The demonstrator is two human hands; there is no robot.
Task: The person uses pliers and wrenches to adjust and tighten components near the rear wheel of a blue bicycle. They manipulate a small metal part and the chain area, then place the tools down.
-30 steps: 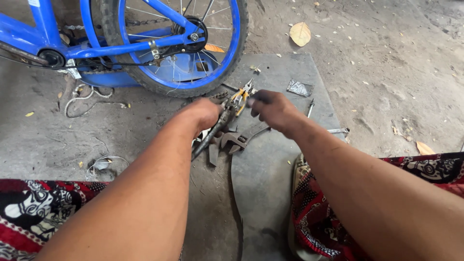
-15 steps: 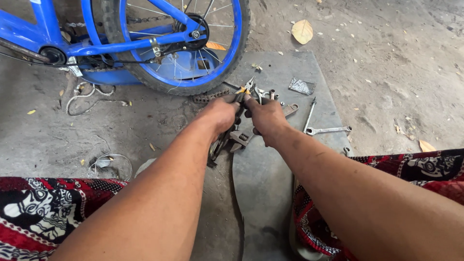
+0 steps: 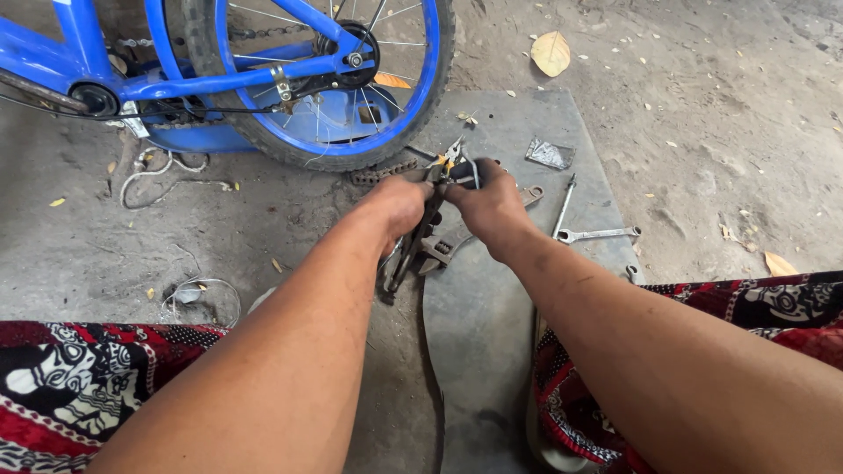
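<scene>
Bicycle point(image 3: 105, 61), blue, stands across the upper left of the view; its rear wheel point(image 3: 351, 132) rests on the dirt ground just beyond a grey slab point(image 3: 492, 325); patterned red, black and white cloth point(image 3: 79, 386) covers both knees at the bottom corners. Both forearms reach forward over the slab; left hand point(image 3: 397, 204) and right hand point(image 3: 490, 206) meet close together, knuckle to knuckle, both closed on pliers point(image 3: 436, 180); the yellow-marked plier nose points up toward the wheel, dark handles run down under the left hand. Chain point(image 3: 382, 173) lies on the ground just behind the hands, near the tyre; whether the plier tips touch it cannot be told. Dark adjustable wrench point(image 3: 432, 256) lies on the slab just below the hands; open-ended spanner point(image 3: 597, 234) lies to the right, apart from them; thin rod point(image 3: 564, 204) beside it; flat foil scrap point(image 3: 550, 154) further back; dry yellow leaf point(image 3: 551, 53) on the dirt beyond.
</scene>
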